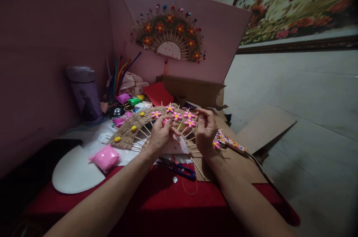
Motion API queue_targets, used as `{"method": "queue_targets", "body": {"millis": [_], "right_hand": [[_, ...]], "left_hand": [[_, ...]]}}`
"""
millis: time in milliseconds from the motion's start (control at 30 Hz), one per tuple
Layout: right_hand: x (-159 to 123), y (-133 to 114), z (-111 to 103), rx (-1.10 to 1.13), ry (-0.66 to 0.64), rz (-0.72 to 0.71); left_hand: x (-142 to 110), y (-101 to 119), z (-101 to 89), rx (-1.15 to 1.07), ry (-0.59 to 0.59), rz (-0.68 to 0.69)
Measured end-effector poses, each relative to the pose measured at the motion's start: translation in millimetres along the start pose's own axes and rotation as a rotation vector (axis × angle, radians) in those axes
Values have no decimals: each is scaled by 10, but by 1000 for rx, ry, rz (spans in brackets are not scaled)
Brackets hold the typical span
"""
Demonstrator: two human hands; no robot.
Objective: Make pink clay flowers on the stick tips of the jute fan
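A fan-shaped piece wound with brown twine (125,130) over thin sticks lies before me, with pink clay flowers (176,116) along its top and right. Single yellow clay ovals (134,128) dot its left side. Over the fan's middle, my left hand (162,134) is closed around a bit of pink clay (165,121), partly hidden by the fingers. My right hand (206,128) hovers by the fan's right part, thumb and fingertips pinched together; what they hold, if anything, is too small to make out.
A bag of pink clay (106,158) and a white card piece (77,171) lie left. Blue-handled scissors (181,170) lie near the front. A dotted glue gun (231,142) with a cord rests right. A purple bottle (86,95) stands back left; a finished fan (170,37) hangs behind.
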State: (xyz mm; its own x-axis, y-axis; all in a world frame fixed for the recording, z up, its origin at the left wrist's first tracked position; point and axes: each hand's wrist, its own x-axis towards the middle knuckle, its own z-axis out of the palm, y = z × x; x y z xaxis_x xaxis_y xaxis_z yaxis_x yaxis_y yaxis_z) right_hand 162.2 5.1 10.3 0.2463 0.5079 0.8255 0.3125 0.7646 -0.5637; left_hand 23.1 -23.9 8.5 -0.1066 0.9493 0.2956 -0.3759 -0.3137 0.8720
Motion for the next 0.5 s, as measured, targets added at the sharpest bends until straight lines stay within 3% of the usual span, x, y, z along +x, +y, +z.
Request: {"method": "queue_targets", "body": {"millis": [500], "right_hand": [[-21, -27, 2, -11, -25, -48]], "left_hand": [[2, 91, 15, -66, 70, -44]]}}
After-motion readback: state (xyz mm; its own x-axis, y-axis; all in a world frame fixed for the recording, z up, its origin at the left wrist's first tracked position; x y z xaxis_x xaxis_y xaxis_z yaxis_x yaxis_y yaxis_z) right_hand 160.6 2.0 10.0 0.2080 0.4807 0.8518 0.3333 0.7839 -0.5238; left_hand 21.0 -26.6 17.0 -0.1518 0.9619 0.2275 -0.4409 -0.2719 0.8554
